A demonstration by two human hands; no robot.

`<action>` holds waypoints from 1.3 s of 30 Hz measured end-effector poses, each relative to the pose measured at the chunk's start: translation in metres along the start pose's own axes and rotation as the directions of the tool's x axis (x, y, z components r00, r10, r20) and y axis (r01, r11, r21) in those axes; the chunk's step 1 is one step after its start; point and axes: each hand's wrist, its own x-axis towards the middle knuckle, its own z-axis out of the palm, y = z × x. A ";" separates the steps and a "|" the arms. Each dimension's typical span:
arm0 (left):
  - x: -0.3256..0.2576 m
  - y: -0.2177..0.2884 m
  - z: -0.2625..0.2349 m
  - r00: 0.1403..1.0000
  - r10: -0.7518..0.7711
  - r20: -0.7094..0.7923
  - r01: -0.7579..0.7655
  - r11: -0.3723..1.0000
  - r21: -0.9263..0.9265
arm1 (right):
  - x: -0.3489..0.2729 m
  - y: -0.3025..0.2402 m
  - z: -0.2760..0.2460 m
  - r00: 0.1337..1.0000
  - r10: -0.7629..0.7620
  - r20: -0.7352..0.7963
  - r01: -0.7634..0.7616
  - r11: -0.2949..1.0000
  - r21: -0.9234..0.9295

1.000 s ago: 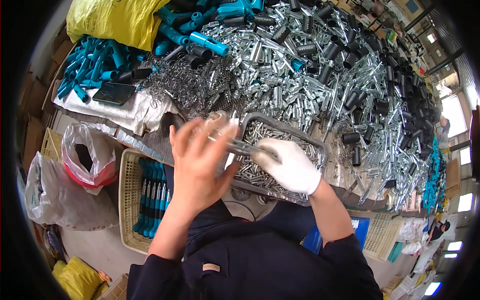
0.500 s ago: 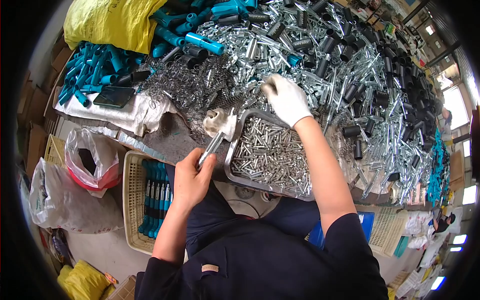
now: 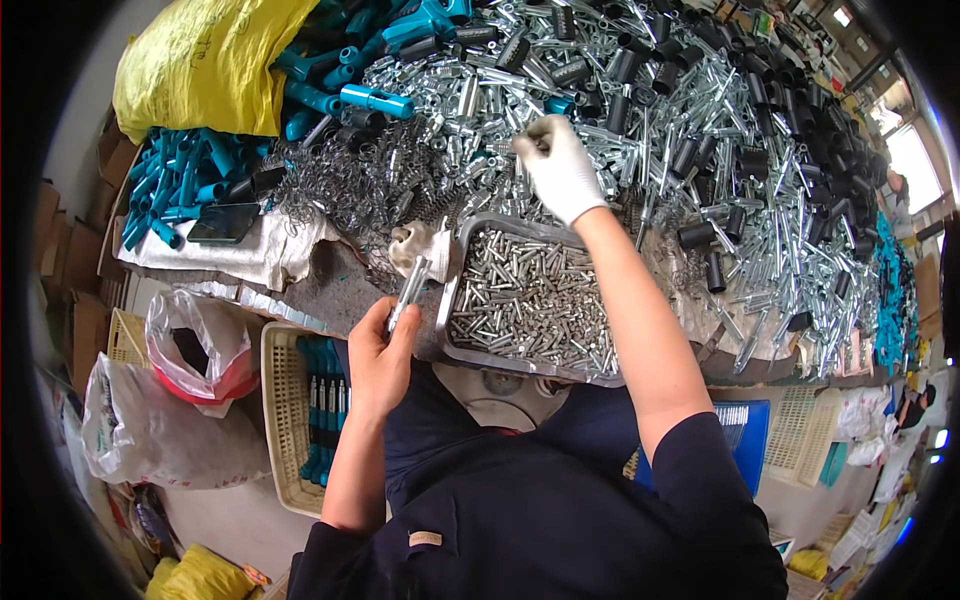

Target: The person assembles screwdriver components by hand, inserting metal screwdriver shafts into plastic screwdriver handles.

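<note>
My bare left hand [image 3: 382, 360] is closed around a shiny metal tube [image 3: 409, 283], which points up and away from me at the tray's left side. A white work glove covers my right hand [image 3: 562, 170], reaching over the heap of loose metal parts [image 3: 470, 140]. Its stained fingertips are pinched together, and whatever they hold is too small to make out. Between my arms, a grey tray [image 3: 447, 318] holds many short metal pins [image 3: 530, 300]. Just beyond the metal tube lies a crumpled white glove [image 3: 420, 245].
A tangle of thin springs [image 3: 365, 175] lies left of the heap, with black sleeves [image 3: 700, 235] on the right. Teal parts [image 3: 185, 180], a phone [image 3: 223, 224] and a yellow sack [image 3: 210, 70] are at the left. A cream crate [image 3: 280, 420] stands beside my left arm.
My right hand has moved slightly farther over the heap, fingers still pinched. My left hand keeps the tube, now tilted more upright. The whole view has shifted a little.
</note>
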 end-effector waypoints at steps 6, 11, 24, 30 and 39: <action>0.001 0.013 0.001 1.000 -0.023 0.020 0.023 1.000 0.010 | -0.049 -0.019 -0.069 0.839 -0.134 0.527 0.066 0.987 0.146; 0.000 0.061 0.013 0.921 0.071 0.383 -0.237 0.883 0.406 | -0.113 -0.014 -0.090 0.767 -0.295 0.569 0.214 0.955 0.206; -0.027 0.084 0.101 0.541 0.171 0.824 -0.638 0.721 0.269 | -0.252 0.023 -0.122 0.849 0.198 0.491 -0.452 0.754 0.477; -0.018 0.043 0.125 0.823 -0.008 0.568 -0.056 0.994 0.094 | -0.332 0.123 -0.182 0.599 0.217 0.771 -0.741 0.513 0.432; -0.019 0.011 0.149 0.909 -0.048 0.413 0.163 0.956 -0.246 | -0.535 0.385 -0.170 -0.027 0.805 -0.593 -0.817 0.324 0.478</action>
